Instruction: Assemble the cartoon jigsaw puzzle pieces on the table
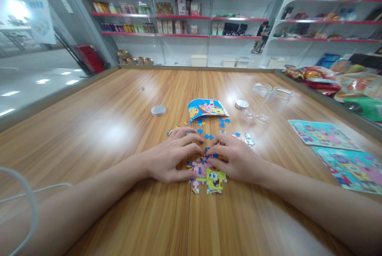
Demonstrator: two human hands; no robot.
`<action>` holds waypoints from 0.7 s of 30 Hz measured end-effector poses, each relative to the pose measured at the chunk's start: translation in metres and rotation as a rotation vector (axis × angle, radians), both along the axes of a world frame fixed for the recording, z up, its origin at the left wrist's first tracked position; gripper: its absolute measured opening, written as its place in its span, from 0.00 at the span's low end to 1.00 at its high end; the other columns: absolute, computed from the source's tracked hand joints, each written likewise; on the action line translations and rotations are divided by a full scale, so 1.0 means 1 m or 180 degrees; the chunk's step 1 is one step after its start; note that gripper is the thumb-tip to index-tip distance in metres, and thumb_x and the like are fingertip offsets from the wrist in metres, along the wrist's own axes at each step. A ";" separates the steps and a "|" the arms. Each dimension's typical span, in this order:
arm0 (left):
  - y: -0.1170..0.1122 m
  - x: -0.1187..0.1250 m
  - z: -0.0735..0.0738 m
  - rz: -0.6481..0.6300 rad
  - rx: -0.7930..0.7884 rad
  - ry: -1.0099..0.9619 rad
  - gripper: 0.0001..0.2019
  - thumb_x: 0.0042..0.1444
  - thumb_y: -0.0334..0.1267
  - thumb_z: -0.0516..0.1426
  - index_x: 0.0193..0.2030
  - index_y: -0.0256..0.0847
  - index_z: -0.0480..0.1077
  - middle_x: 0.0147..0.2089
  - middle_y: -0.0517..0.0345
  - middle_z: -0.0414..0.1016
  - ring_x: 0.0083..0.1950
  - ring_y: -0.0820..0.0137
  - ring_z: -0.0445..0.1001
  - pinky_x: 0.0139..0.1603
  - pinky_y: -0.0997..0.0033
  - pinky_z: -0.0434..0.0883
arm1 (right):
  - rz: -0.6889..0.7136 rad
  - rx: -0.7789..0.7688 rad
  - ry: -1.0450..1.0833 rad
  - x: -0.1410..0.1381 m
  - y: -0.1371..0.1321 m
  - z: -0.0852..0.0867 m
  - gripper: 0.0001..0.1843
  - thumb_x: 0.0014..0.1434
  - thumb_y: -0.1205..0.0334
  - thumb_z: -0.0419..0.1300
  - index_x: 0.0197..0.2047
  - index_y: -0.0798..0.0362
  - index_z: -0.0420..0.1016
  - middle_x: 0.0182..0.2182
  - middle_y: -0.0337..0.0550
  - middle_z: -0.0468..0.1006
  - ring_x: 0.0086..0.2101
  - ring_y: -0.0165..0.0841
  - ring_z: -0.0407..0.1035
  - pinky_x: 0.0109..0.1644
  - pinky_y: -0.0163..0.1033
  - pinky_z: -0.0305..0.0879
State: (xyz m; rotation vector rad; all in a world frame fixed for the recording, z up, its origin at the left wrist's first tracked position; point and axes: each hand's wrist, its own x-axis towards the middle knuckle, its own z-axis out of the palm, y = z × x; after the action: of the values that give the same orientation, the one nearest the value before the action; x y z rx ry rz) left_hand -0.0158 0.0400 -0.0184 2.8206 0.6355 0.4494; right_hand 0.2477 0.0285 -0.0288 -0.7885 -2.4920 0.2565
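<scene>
A partly joined jigsaw puzzle [214, 179] with yellow and pink cartoon figures lies on the table in front of me. My left hand [173, 155] rests at its left side, fingers apart and thumb touching its edge. On the other side, my right hand [235, 155] has its thumb and index finger closed around a small blue puzzle piece [213, 155] at the puzzle's upper part. Loose puzzle pieces [208, 137] lie beyond and between the hands, some hidden under the left fingers. More loose pieces [247, 138] are scattered past the right hand.
Behind the pieces stands a curved picture card [209, 108]. Silver lids [158, 110] and clear jars [279, 98] are farther back. Two picture sheets [325, 134] lie at right, near packaged goods [313, 75]. A white cable [32, 204] loops at left; stocked shelves [182, 17] line the back.
</scene>
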 end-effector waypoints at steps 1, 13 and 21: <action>0.000 0.000 0.000 -0.0005 0.0002 0.0001 0.22 0.59 0.53 0.62 0.54 0.44 0.70 0.65 0.46 0.66 0.69 0.48 0.58 0.71 0.42 0.56 | 0.0028 0.0007 0.0004 0.000 0.000 0.000 0.07 0.66 0.62 0.60 0.43 0.52 0.80 0.40 0.45 0.73 0.38 0.34 0.69 0.42 0.39 0.65; 0.000 0.000 0.000 -0.0034 -0.0005 -0.0038 0.22 0.59 0.53 0.62 0.55 0.44 0.69 0.64 0.46 0.66 0.69 0.48 0.58 0.71 0.42 0.57 | -0.0032 -0.0004 -0.0008 -0.001 -0.003 -0.001 0.08 0.66 0.61 0.60 0.45 0.49 0.81 0.38 0.44 0.71 0.37 0.33 0.68 0.40 0.38 0.64; 0.000 0.000 0.001 -0.0024 -0.0005 0.0004 0.22 0.59 0.53 0.62 0.55 0.44 0.69 0.64 0.47 0.66 0.69 0.49 0.58 0.71 0.43 0.55 | -0.0133 -0.0073 0.0050 -0.001 -0.004 0.001 0.07 0.64 0.63 0.60 0.42 0.52 0.80 0.38 0.44 0.70 0.36 0.33 0.67 0.39 0.39 0.64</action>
State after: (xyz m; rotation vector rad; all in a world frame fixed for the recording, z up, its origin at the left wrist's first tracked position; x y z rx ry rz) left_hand -0.0153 0.0401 -0.0173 2.8211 0.6252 0.4456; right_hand 0.2466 0.0241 -0.0275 -0.8436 -2.4591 0.2758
